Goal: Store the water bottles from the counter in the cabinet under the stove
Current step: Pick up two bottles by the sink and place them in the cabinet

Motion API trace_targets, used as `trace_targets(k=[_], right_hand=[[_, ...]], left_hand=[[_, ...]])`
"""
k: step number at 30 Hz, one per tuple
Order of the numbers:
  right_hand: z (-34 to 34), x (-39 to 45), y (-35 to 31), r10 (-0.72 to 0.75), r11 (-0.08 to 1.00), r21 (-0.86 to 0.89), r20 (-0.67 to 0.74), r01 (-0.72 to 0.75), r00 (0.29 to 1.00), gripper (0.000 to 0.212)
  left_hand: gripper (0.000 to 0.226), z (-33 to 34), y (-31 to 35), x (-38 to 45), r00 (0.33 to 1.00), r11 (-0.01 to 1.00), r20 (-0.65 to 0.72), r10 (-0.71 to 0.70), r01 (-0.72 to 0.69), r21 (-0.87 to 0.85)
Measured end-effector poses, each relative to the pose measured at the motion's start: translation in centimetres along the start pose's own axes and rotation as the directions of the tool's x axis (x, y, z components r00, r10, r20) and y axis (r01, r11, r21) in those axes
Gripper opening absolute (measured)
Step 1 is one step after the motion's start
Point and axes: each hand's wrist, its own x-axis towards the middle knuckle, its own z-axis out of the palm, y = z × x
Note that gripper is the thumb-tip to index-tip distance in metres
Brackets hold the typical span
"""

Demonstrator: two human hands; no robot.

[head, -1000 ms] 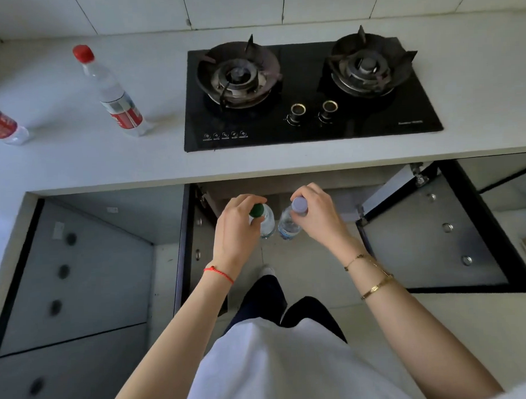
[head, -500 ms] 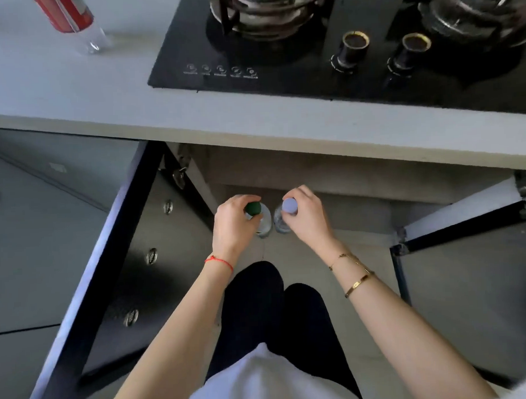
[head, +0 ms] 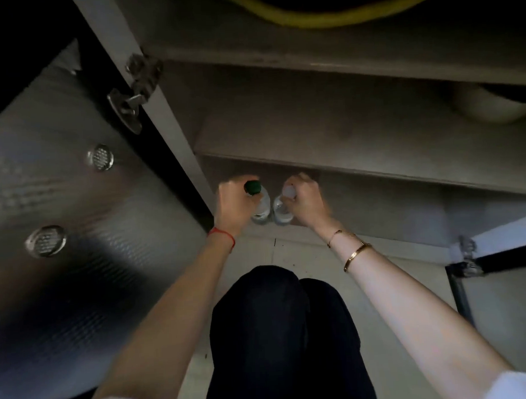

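Note:
Two clear water bottles stand upright side by side at the front edge of the cabinet's bottom shelf. The left one, a green-capped bottle, is held near its neck by my left hand. The right one, a white-capped bottle, is gripped at its cap and neck by my right hand. Both bottles' lower parts appear to be at the shelf edge; whether they rest on it I cannot tell. My knees in dark trousers are just below.
The left cabinet door hangs open with metal hinges and round vents. An upper shelf crosses the cabinet. A yellow hose runs under the counter. A white rounded vessel sits at the upper right. The right door edge is open.
My head has dropped below the counter, so the stove and counter bottles have left view. Both hands carried their bottles down and forward to the cabinet's bottom shelf.

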Motion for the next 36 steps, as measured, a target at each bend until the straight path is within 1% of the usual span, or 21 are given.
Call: trace_targets(k=[5,9,13,16,21,25,27,32,36], right_hand=[[2.3,2.1,1.6,-0.013,0.998,-0.059,0.007,0.014,1.0,0.023],[4.4,3.5,2.4,-0.051,0.994,-0.094,0.008,0.052,0.999,0.019],[5.5,4.9,2.6,-0.05,0.997,-0.061,0.002,0.05,0.999,0.015],[5.8,5.9,2.6,-0.031,0.999,-0.032,0.019,0.031,0.999,0.017],[6.7,6.8,2.4,0.019,0.999,0.036,0.025,-0.02,1.0,0.021],[7.1,6.9,2.2,0.016,0.999,0.043,0.032,-0.017,0.999,0.02],[7.1,7.1,2.2,0.037,0.998,0.053,0.027,-0.038,0.999,0.021],[7.1,7.0,2.6,0.06,0.997,0.056,0.018,-0.061,0.998,0.027],[6.7,6.4,3.0,0.065,0.994,0.088,0.025,-0.067,0.998,0.032]], left_hand=[[0.037,2.4,-2.2,2.2,1.0,1.0,-0.024,-0.001,0.001,-0.02],[0.037,4.2,-4.0,3.2,0.999,1.0,-0.022,-0.024,0.024,-0.001],[0.034,5.3,-5.3,3.8,0.996,0.997,-0.06,-0.072,0.072,-0.002],[0.034,5.6,-5.9,4.4,0.993,0.995,-0.069,-0.095,0.095,-0.001],[0.034,5.9,-6.7,5.5,0.993,0.994,-0.043,-0.106,0.106,0.006],[0.035,6.4,-7.1,5.8,0.996,0.995,-0.01,-0.089,0.089,0.046],[0.035,6.8,-7.2,5.7,0.996,0.994,0.008,-0.089,0.088,0.062],[0.033,7.4,-7.0,5.6,0.996,0.997,0.025,-0.081,0.081,0.021],[0.04,7.5,-6.6,5.6,0.996,0.998,0.066,-0.062,0.061,0.026]])
